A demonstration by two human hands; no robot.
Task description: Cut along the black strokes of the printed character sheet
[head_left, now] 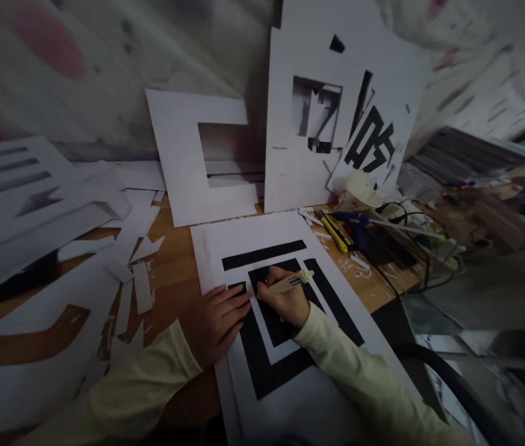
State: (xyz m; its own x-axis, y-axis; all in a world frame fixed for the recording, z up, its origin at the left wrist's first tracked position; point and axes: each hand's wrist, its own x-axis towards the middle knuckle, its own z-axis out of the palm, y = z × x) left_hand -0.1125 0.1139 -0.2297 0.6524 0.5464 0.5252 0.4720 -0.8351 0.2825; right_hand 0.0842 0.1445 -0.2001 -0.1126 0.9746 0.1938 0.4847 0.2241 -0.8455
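A large white sheet (213,248) with bold black angular shapes lies in front of me on the wooden table. My right hand (290,300) is closed around a thick pale multi-colour pen (290,282), its clicker end pointing up and to the right. The pen's tip is hidden behind my fingers, over the black square (274,325) in the middle. Flat on the sheet's left side rests my left hand (218,319), fingers stretched toward the right hand and partly over a black strip.
Cut-out white boards (176,155) lean against the draped wall. White offcuts (141,288) litter the table (181,266) on the left. At the right are a yellow cutter knife (334,230), a blue glue gun (355,220), a paper cup (359,192) and dark cables.
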